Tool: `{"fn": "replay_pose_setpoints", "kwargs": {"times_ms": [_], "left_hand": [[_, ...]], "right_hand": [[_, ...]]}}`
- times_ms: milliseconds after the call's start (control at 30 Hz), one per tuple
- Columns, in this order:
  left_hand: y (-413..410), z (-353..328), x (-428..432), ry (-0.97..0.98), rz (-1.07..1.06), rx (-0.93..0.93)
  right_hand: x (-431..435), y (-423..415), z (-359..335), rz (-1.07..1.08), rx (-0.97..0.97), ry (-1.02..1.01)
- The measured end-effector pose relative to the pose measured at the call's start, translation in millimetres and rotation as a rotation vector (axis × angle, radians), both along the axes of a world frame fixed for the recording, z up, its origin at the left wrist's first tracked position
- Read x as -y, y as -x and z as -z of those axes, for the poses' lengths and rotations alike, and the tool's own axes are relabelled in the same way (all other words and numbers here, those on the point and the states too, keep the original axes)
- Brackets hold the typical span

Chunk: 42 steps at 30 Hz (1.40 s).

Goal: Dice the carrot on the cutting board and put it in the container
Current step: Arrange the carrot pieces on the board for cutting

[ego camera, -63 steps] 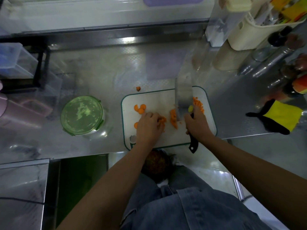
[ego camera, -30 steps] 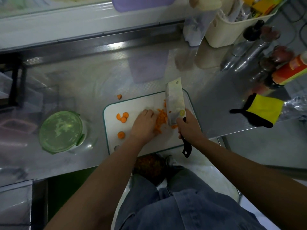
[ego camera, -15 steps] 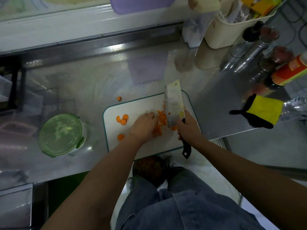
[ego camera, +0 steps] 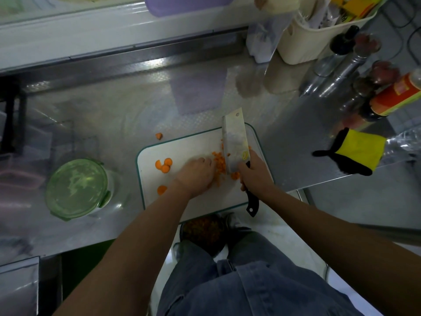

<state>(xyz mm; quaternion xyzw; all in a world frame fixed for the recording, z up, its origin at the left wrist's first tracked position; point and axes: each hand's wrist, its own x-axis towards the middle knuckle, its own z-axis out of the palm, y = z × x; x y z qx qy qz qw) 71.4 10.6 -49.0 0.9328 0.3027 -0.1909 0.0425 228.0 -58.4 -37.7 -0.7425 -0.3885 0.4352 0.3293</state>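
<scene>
Steel counter runs under a white board edged in green. The right hand is wrapped round the cleaver handle, blade tilted over the board's right side. The left hand lies knuckles up, fingers bent down onto the dice just beside the blade; whether they pinch any pieces or merely press, I cannot tell. Uncut rounds sit near the board's left edge, and one stray piece lies off it on the counter. The container stands well to the left with its green lid on. Dicing looks to be midway. Next, the rounds need chopping and the lid must come off before any scooping.
</scene>
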Motion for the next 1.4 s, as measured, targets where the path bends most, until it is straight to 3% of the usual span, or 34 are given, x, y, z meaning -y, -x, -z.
{"fn": "replay_pose_setpoints", "kwargs": {"times_ms": [567,833,900,967,1100,1200,1267,1400], "left_hand": [[-9,15,2,0.007,-0.181,0.075],[-8,19,-4,0.136,-0.414,0.151],[-6,16,-5,0.243,-0.632,0.277],[-1,14,-5,0.352,-0.856,0.519],[5,15,-8,0.416,-1.073,0.805],[1,7,-9,0.877,-1.435,1.19],[2,2,-9,1.158,-1.568,1.396],[12,-3,-4,1.441,-1.658,1.558]], "right_hand": [[-8,-1,-6,-0.005,0.002,-0.017],[-4,-3,-13,0.031,-0.028,-0.004],[-4,-3,-13,0.044,-0.033,0.008],[-3,-3,-13,0.048,-0.037,0.004],[-3,1,-12,0.023,-0.025,-0.021],[-1,5,-12,-0.03,-0.03,-0.054],[1,8,-15,-0.039,-0.048,-0.064],[5,14,-23,-0.047,-0.078,-0.086]]}}
